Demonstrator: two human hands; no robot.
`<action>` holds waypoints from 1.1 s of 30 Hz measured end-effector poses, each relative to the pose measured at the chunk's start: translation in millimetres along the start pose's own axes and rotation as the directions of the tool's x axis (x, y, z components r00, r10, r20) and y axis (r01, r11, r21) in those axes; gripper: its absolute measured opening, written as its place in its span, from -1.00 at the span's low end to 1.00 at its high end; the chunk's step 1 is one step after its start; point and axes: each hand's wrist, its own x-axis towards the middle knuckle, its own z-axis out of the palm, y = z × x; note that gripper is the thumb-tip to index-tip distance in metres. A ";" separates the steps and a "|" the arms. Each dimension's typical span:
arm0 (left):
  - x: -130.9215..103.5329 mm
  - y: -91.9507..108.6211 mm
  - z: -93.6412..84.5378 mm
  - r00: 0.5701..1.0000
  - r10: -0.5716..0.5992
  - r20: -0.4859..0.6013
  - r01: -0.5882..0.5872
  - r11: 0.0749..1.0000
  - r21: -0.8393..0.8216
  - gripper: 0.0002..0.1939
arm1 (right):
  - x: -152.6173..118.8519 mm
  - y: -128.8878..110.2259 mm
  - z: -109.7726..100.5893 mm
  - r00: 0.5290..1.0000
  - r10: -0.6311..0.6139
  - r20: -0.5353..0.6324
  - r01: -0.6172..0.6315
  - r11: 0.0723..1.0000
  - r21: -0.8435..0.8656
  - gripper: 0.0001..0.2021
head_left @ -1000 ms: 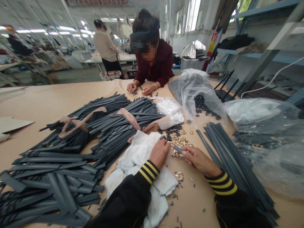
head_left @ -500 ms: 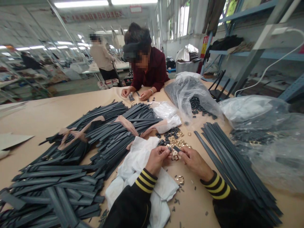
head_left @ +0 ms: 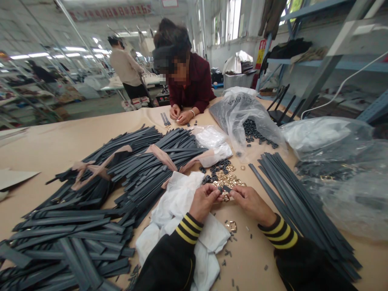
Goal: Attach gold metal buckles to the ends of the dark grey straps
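Observation:
My left hand [head_left: 203, 202] pinches a small dark loop [head_left: 220, 188] between thumb and fingertips. Close beside it, my right hand [head_left: 254, 203] grips a short dark grey strap [head_left: 226, 188], whose end points at the loop. Whether strap and loop touch is too small to tell. Just beyond my fingertips lies a pile of gold buckles [head_left: 230, 178], with dark loops [head_left: 222, 163] heaped behind it. A separate gold buckle [head_left: 232, 226] rests nearer to me. White cloth [head_left: 171, 208] spreads under and left of my left forearm.
Bundles of dark straps [head_left: 142, 169] fill the left, some tied with pinkish cloth strips. Long straps [head_left: 291, 202] lie on the right beside clear plastic bags [head_left: 342, 178]. Another bag [head_left: 242, 109] spills dark loops. Across the table, a co-worker [head_left: 190, 76] leans over small straps.
My hands stay nearly in place, the strap and loop still held close together. The co-worker's hands have come together, and the small straps there now lie on the table beside them.

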 end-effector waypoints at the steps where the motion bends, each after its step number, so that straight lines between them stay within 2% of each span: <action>1: 0.2 -0.5 0.3 1.000 0.005 -0.001 -0.005 1.000 0.005 -0.74 | 0.0 0.5 0.3 1.000 0.001 -0.014 -0.001 1.000 -0.009 -0.77; 3: 0.8 -2.1 0.3 1.000 0.013 -0.002 -0.013 1.000 0.017 -0.74 | 0.0 1.7 1.2 1.000 0.007 -0.011 -0.007 0.999 -0.031 -0.77; 6: 1.9 -5.9 -0.3 0.999 0.041 0.009 -0.042 0.997 0.061 -0.75 | -0.1 3.3 1.9 0.998 0.000 0.063 0.004 0.998 -0.057 -0.76; 9: 1.1 -10.5 0.3 0.994 0.106 0.028 -0.109 0.973 0.202 -0.80 | -0.5 3.7 2.2 0.992 -0.030 0.121 0.039 0.997 -0.067 -0.76; 11: -1.3 -12.8 2.5 0.985 0.171 0.037 -0.173 0.914 0.368 -0.83 | -1.0 3.8 3.0 0.993 -0.032 0.115 0.043 0.994 -0.098 -0.76; 13: -4.8 -13.5 6.1 0.964 0.260 0.059 -0.250 0.803 0.542 -0.87 | -1.3 4.4 4.3 0.995 -0.031 0.090 0.043 0.991 -0.130 -0.75; 15: -8.0 -12.3 10.0 0.942 0.319 0.102 -0.311 0.723 0.617 -0.88 | -1.2 5.4 5.5 0.998 -0.037 0.051 0.044 0.989 -0.139 -0.75; 17: -9.3 -9.7 12.5 0.946 0.306 0.106 -0.312 0.776 0.549 -0.86 | -0.9 6.2 5.8 0.998 -0.059 0.035 0.063 0.991 -0.117 -0.75; 19: -8.3 -6.5 12.7 0.971 0.233 0.061 -0.238 0.891 0.386 -0.79 | -0.7 6.6 5.4 0.994 -0.086 0.066 0.091 0.992 -0.084 -0.75; 21: -6.2 -3.5 11.3 0.987 0.158 0.013 -0.156 0.953 0.260 -0.78 | -0.8 6.2 5.2 0.991 -0.099 0.094 0.106 0.992 -0.074 -0.75; 23: -4.5 -1.6 9.9 0.994 0.100 0.033 -0.105 0.969 0.226 -0.77 | -1.2 4.9 5.9 0.994 -0.086 0.060 0.092 0.991 -0.096 -0.75; 25: -4.4 -1.1 9.5 0.992 0.050 0.113 -0.077 0.968 0.241 -0.73 | -1.5 2.8 7.5 0.998 -0.066 0.006 0.066 0.992 -0.107 -0.80; 28: -6.1 -2.0 10.2 0.980 -0.015 0.196 -0.038 0.963 0.265 -0.69 | -1.6 -0.5 9.7 0.998 -0.049 0.043 0.053 0.995 -0.082 -0.81; 33: -5.6 -0.6 5.9 0.989 -0.063 0.134 0.041 0.986 0.164 -0.70 | -3.3 -2.5 4.3 0.995 -0.075 0.072 0.083 0.990 -0.116 -0.80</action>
